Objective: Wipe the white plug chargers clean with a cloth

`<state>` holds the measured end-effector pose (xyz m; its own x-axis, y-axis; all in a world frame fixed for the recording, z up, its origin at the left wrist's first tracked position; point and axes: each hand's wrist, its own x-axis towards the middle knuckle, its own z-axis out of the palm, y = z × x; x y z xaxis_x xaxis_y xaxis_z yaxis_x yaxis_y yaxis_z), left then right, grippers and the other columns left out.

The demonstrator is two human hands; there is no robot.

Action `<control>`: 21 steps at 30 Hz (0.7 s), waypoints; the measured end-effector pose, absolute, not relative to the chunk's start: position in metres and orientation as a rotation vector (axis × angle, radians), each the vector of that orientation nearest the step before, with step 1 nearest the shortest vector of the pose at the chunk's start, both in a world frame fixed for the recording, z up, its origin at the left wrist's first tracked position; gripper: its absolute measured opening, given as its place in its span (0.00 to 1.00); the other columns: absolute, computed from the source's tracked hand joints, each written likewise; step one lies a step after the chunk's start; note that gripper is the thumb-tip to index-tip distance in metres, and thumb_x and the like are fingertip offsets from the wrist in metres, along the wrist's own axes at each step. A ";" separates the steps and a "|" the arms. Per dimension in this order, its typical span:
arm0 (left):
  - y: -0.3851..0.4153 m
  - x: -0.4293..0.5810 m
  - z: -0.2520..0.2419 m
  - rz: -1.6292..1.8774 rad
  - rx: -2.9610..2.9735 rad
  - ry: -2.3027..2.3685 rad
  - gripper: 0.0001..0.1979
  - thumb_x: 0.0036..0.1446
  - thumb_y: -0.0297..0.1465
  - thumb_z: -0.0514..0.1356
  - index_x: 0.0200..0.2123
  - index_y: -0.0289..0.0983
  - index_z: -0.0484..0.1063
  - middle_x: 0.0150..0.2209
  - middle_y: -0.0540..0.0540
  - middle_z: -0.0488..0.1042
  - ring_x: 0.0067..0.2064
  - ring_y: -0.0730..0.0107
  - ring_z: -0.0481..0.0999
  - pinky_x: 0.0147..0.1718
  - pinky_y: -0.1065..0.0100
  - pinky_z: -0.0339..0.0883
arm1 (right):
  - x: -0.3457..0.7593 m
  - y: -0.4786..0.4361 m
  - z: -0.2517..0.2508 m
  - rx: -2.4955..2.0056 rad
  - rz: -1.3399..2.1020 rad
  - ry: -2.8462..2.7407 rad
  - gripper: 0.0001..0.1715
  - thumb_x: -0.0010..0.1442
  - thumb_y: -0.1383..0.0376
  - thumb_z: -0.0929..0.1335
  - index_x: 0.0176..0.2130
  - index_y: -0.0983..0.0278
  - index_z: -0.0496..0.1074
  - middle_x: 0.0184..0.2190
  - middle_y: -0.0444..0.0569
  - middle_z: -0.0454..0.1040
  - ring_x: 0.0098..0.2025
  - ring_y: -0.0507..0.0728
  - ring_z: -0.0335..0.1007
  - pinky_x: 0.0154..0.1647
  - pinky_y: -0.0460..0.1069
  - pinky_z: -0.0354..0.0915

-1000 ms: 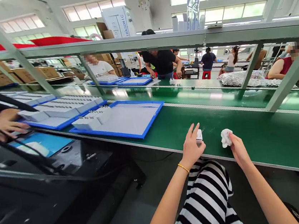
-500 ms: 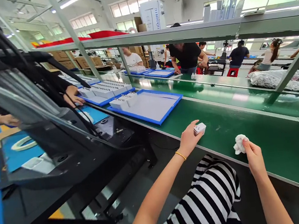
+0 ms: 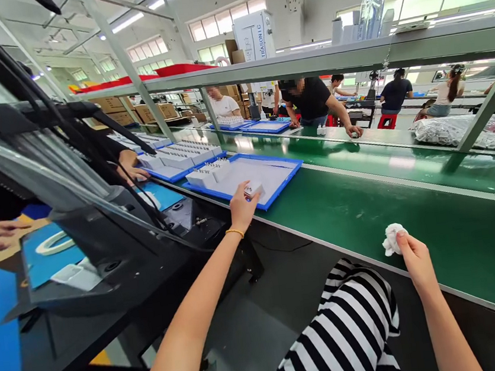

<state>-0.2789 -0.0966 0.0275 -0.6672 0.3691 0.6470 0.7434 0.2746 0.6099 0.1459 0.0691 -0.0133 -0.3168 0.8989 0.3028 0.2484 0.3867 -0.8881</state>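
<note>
My left hand (image 3: 241, 205) is stretched out to the near edge of a blue-rimmed tray (image 3: 285, 180) and grips a small white block-shaped part (image 3: 253, 189) over it. A short row of similar white parts (image 3: 209, 174) stands in the tray's far left corner. My right hand (image 3: 411, 253) rests at the front edge of the green conveyor belt (image 3: 365, 202) and pinches a crumpled white cloth (image 3: 392, 238).
A second blue tray (image 3: 177, 155) full of white parts lies left of the first, with another person's hand (image 3: 131, 166) beside it. A black machine (image 3: 100, 226) with cables stands at my left. Other workers stand beyond the far belt. A metal shelf frame (image 3: 305, 60) runs overhead.
My left hand carried the white part from the belt in front of me leftward to the blue tray. My right hand stayed at the belt edge with the cloth.
</note>
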 end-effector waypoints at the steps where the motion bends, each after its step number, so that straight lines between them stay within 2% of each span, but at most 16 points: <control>1: -0.097 -0.288 0.029 -1.312 -0.979 -2.203 0.24 0.54 0.33 0.64 0.54 0.37 0.68 0.47 0.40 0.76 0.41 0.63 0.77 0.43 0.65 0.69 | 0.146 0.069 -0.012 -0.999 0.954 -1.799 0.39 0.55 0.33 0.62 0.25 0.64 0.74 0.24 0.51 0.77 0.29 0.58 0.73 0.31 0.48 0.68; 4: -0.097 -0.308 0.030 -1.172 -0.943 -2.306 0.24 0.55 0.34 0.63 0.55 0.36 0.68 0.41 0.42 0.77 0.38 0.62 0.76 0.43 0.63 0.68 | 0.145 0.067 -0.009 -0.980 0.955 -1.831 0.39 0.55 0.33 0.61 0.23 0.63 0.72 0.22 0.50 0.75 0.28 0.58 0.72 0.30 0.48 0.67; 8: -0.092 -0.321 0.030 -1.112 -0.949 -2.379 0.26 0.56 0.38 0.62 0.57 0.37 0.66 0.36 0.44 0.76 0.39 0.60 0.76 0.44 0.63 0.67 | 0.142 0.060 -0.006 -0.969 0.926 -1.833 0.38 0.57 0.35 0.60 0.25 0.63 0.73 0.23 0.50 0.75 0.27 0.57 0.70 0.29 0.48 0.65; 15: -0.093 -0.338 0.027 -0.999 -0.866 -2.504 0.30 0.55 0.37 0.62 0.60 0.35 0.63 0.43 0.38 0.77 0.47 0.53 0.76 0.48 0.59 0.67 | 0.138 0.054 -0.006 -0.953 0.867 -1.862 0.37 0.61 0.37 0.58 0.22 0.63 0.70 0.20 0.47 0.71 0.24 0.53 0.63 0.25 0.47 0.59; 18: -0.097 -0.341 0.025 -0.866 -0.814 -2.554 0.32 0.56 0.41 0.61 0.61 0.36 0.61 0.48 0.34 0.76 0.51 0.47 0.74 0.49 0.55 0.67 | 0.138 0.054 -0.007 -0.962 0.852 -1.862 0.38 0.61 0.36 0.57 0.22 0.63 0.69 0.20 0.47 0.71 0.23 0.53 0.63 0.25 0.47 0.59; 21: -0.100 -0.343 0.026 -0.744 -0.731 -2.576 0.34 0.57 0.45 0.60 0.63 0.38 0.60 0.49 0.31 0.75 0.54 0.42 0.71 0.50 0.49 0.65 | 0.137 0.054 -0.009 -0.967 0.859 -1.868 0.38 0.62 0.37 0.57 0.22 0.63 0.69 0.21 0.47 0.73 0.24 0.54 0.65 0.27 0.47 0.60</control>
